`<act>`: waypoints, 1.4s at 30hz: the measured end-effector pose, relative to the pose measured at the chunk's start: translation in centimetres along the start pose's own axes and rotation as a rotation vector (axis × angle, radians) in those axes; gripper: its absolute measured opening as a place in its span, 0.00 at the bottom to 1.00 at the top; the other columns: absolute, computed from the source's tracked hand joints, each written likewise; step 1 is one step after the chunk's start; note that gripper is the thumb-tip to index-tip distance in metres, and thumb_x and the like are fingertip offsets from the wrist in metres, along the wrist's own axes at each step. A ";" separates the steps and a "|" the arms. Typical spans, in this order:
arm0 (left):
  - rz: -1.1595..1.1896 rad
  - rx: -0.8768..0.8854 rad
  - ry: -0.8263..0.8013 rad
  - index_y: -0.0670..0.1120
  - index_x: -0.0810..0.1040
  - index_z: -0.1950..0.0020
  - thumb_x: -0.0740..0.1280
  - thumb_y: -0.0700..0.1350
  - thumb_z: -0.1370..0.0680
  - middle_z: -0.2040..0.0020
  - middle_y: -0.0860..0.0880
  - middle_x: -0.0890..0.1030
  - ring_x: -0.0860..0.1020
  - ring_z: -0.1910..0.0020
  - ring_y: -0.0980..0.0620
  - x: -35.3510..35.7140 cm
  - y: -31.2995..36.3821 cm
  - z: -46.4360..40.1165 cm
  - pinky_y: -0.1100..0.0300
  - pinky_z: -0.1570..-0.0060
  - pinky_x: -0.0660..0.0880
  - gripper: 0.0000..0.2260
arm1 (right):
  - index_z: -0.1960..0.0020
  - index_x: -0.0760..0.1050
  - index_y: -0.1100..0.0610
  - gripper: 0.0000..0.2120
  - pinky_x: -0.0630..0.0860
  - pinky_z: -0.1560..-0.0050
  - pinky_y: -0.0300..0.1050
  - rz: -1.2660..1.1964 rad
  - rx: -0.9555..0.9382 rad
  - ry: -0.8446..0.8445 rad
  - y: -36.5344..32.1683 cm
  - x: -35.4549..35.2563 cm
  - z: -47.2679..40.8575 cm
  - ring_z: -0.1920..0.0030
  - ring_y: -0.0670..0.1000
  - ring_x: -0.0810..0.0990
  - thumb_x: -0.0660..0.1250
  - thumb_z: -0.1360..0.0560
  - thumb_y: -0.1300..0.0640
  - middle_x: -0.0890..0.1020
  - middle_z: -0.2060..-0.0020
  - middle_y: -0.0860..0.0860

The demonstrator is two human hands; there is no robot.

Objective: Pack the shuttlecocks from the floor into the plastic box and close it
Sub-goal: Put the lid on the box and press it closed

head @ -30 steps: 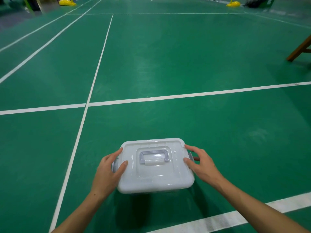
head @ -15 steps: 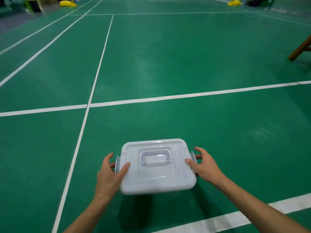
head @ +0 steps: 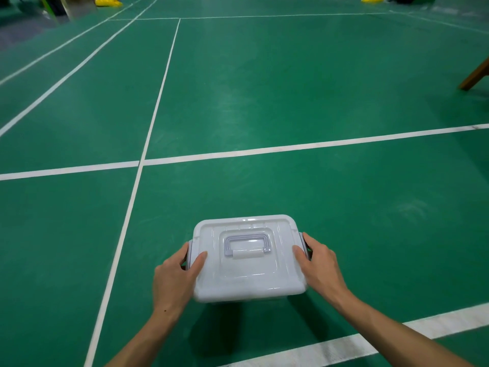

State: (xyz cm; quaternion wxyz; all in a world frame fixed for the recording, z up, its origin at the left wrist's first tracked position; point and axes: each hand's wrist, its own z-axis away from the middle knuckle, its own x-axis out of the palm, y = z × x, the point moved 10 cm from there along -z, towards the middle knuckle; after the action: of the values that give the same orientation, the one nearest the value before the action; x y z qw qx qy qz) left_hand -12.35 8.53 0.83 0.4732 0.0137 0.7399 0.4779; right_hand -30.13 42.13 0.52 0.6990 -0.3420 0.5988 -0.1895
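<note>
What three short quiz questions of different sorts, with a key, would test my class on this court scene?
1. True or false: the lid is on the box.
2. Which hand has its thumb on the lid? A left only, B right only, C both.
3. Fill in: the lid's handle lies ____, not raised.

Key: 1 true. 2 C: the left hand and right hand each grip a side. 3 flat.
</note>
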 end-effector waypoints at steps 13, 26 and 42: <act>-0.078 0.003 0.035 0.59 0.83 0.34 0.72 0.63 0.23 0.67 0.52 0.82 0.80 0.65 0.45 0.1 -0.3 0.1 0.52 0.63 0.81 0.20 | 0.33 0.79 0.46 0.17 0.80 0.60 0.53 0.024 -0.007 0.091 0.1 -0.5 0.5 0.62 0.58 0.81 0.65 0.20 0.44 0.84 0.63 0.51; -0.231 0.060 0.035 0.60 0.84 0.38 0.67 0.65 0.21 0.71 0.53 0.77 0.79 0.67 0.45 0.1 0.3 -0.1 0.57 0.70 0.73 0.17 | 0.23 0.74 0.46 0.22 0.75 0.59 0.52 0.166 -0.008 0.105 -0.7 -0.5 0.8 0.61 0.60 0.77 0.63 0.16 0.47 0.77 0.67 0.51; -0.230 0.074 0.139 0.60 0.84 0.35 0.70 0.62 0.22 0.73 0.52 0.78 0.78 0.71 0.45 -1.2 0.3 0.7 0.55 0.69 0.77 0.16 | 0.27 0.77 0.53 0.19 0.74 0.62 0.54 0.097 -0.046 0.043 -2.1 -0.1 0.0 0.64 0.61 0.77 0.64 0.16 0.51 0.80 0.66 0.57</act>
State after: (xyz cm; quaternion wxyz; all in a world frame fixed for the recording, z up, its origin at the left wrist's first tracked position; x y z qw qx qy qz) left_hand -11.32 8.65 1.81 0.4717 -0.0871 0.7847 0.3927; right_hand -29.80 40.75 2.03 0.6864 -0.3245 0.6336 -0.1488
